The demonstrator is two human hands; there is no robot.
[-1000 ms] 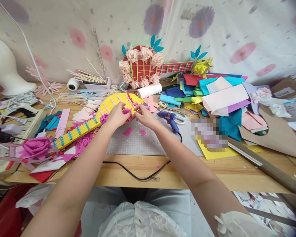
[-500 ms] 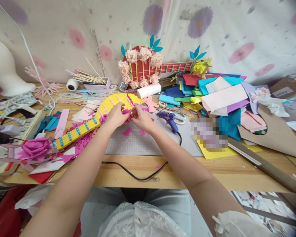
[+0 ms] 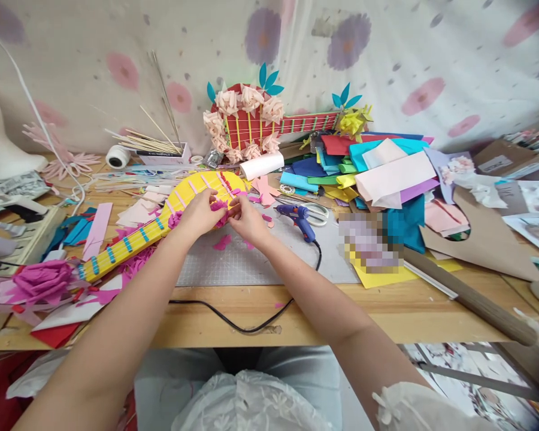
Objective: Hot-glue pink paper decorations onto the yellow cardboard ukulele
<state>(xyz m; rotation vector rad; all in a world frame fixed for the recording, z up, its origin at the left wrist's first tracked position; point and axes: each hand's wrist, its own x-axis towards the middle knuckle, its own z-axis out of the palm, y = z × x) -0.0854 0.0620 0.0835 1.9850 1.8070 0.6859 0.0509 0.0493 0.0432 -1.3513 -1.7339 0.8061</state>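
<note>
A yellow paper guitar (image 3: 186,194) with pink and blue strips lies slanted on the table, its neck toward the left. At the lower edge of its body is a crumpled magenta paper flower (image 3: 219,214). My left hand (image 3: 197,214) rests over the guitar body, fingers curled onto the flower's left side. From the right, my right hand (image 3: 248,222) pinches at the flower's edge; its fingertips partly hide the contact. Loose magenta petals (image 3: 222,242) lie on the grey cutting mat (image 3: 269,263) just below the hands.
A blue glue gun (image 3: 299,221) with a black cord and white-handled scissors (image 3: 318,212) lie to the right. Coloured paper sheets (image 3: 395,173) are piled behind them. A red paper guitar (image 3: 247,129) with pale roses leans at the back. Far left stands a large magenta rose (image 3: 42,281).
The whole view has shifted, so the table things appear farther left. Both hands stay at the magenta flower, with only small finger movements.
</note>
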